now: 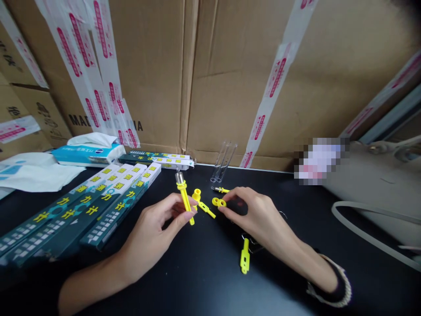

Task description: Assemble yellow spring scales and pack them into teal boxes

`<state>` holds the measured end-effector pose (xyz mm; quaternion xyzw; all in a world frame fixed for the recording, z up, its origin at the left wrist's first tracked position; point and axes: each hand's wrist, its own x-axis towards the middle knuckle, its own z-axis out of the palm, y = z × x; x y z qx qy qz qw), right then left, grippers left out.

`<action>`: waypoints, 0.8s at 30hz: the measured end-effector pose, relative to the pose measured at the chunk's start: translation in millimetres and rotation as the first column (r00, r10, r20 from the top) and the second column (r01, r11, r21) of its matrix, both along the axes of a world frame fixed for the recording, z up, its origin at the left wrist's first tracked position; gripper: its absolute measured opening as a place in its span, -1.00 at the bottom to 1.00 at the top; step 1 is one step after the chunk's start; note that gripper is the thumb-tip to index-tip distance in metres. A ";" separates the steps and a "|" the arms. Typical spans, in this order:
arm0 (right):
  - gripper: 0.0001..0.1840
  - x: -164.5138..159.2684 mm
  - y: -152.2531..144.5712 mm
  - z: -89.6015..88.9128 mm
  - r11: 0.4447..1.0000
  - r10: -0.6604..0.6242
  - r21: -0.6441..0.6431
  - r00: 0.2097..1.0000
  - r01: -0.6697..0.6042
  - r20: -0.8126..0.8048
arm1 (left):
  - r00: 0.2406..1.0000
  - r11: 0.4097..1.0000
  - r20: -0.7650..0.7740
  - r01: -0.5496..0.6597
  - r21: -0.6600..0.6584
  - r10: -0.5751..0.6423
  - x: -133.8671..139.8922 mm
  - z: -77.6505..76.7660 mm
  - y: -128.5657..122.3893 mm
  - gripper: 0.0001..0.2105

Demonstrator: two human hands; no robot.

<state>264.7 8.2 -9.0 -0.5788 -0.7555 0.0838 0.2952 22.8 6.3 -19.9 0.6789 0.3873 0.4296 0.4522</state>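
My left hand [161, 221] pinches a yellow spring scale rod [186, 199] between thumb and fingers. The rod stands nearly upright, with a metal spring [179, 177] at its top. Just behind it are a yellow collar-shaped cap [197, 193] and a flat slotted yellow piece [207, 210]. My right hand [255, 208] has its thumb and forefinger closed on a small yellow ring cap [222, 203]; a second yellow ring [215, 201] sits against it. A second rod with a spring [220, 189] lies behind the right fingers, partly hidden.
Another slotted yellow piece [244, 256] and wire hooks [252, 240] lie by my right forearm. Clear tubes [224, 161] stand near the cardboard boxes [230, 87] at the back. Long printed boxes [121, 204] and a tissue pack [88, 153] are left; a pale bag [371, 175] is right.
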 end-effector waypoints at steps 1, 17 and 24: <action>-0.96 -2.9 -3.8 0.8 0.999 0.022 0.033 0.999 -0.020 -0.045 | 1.000 1.000 0.021 -0.016 0.004 0.016 0.0 0.9 -0.7 -0.88; -0.93 -43.7 -49.6 -9.2 0.959 0.263 0.021 0.860 -0.283 -0.437 | 0.994 0.979 -0.095 0.066 0.194 -0.048 -3.9 1.5 -9.0 -0.84; -0.96 -48.0 -51.3 -15.0 0.949 0.205 -0.092 0.813 -0.301 -0.545 | 0.985 0.984 -0.156 0.099 0.147 -0.076 -3.5 4.2 -7.3 -0.81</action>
